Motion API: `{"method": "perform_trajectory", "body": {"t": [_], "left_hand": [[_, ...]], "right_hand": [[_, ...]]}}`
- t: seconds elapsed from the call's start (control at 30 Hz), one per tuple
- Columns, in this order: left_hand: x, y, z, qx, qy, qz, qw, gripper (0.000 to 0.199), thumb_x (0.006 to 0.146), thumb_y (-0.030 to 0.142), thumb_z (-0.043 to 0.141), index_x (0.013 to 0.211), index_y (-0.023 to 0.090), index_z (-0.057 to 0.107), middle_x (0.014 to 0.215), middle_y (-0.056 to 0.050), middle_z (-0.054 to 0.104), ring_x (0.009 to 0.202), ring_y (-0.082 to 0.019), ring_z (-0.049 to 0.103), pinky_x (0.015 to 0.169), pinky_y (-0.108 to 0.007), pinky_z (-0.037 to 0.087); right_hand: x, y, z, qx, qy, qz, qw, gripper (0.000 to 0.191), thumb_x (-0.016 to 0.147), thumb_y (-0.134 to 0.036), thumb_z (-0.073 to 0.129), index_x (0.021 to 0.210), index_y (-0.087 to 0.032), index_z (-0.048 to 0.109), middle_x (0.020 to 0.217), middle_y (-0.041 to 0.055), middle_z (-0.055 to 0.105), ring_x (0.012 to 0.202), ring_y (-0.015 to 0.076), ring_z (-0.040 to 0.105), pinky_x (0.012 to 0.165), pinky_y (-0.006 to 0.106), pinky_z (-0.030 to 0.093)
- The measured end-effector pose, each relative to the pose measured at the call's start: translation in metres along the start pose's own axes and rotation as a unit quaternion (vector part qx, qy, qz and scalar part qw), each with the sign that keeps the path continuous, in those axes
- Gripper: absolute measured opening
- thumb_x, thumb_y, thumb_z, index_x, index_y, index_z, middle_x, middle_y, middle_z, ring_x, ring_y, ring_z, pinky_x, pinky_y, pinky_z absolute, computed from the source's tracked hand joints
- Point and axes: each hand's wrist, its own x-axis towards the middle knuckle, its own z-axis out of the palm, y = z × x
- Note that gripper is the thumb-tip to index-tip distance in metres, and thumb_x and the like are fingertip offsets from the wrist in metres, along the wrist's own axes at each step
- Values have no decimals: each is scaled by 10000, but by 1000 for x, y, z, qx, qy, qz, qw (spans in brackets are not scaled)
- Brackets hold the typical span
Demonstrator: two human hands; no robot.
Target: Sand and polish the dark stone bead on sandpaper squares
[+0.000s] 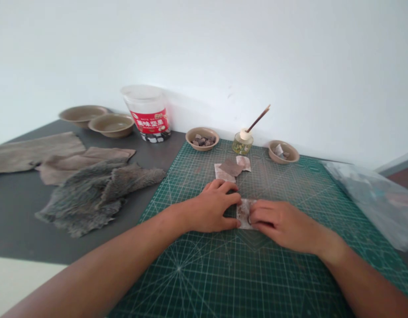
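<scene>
A small pale mottled piece of paper lies on the green cutting mat, gripped between my two hands. My left hand holds its left edge, and the fingers of my right hand press over its right part. Just beyond my hands lie a brown leather-like scrap and several pale paper pieces, such as one at the far side. Part of the held piece is hidden under my right fingers.
Grey fur pelts and suede-like hides lie left of the mat. Along the wall stand tan bowls, a lidded plastic tub with a red label, and a small glass bottle with a stick. A plastic bag lies at the right.
</scene>
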Motion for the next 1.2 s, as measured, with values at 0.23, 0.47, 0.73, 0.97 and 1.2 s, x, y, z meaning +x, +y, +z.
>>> {"method": "perform_trajectory", "body": {"t": [0.23,0.47,0.73,0.97,1.2], "left_hand": [[0,0,0,-1,3,-2,1000,383,839,482,719,1147,267,642,1396,-75,489,1310,-346,415,1099,-550,372],[1,0,-1,-3,-7,-6,1000,420,841,492,716,1189,274,627,1419,-76,477,1332,-351,399,1104,-557,367],[0,0,0,-6,3,-3,1000,389,834,485,722,1143,263,644,1394,-75,492,1307,-344,422,1095,-543,381],[0,-1,1,-3,3,-4,1000,394,838,495,715,1151,270,637,1399,-69,493,1307,-350,421,1091,-552,380],[0,0,2,0,8,-5,1000,401,835,491,720,1158,268,639,1398,-74,492,1301,-346,429,1091,-545,383]], "right_hand": [[1,-3,2,-21,35,33,999,181,1019,-207,501,987,-209,680,1020,33,671,889,167,634,786,304,471],[2,-4,1,-25,51,34,998,188,1026,-230,491,965,-212,667,1001,38,670,877,171,632,774,306,472],[1,-6,2,16,8,-7,1000,153,1012,-239,528,967,-228,674,987,17,685,873,165,647,778,298,486],[0,-4,0,19,6,21,1000,154,1008,-208,523,949,-224,665,982,10,676,869,157,644,788,295,493],[-1,-1,2,-65,43,17,997,202,1002,-160,477,1025,-203,674,1082,64,686,924,194,661,782,322,503]]}}
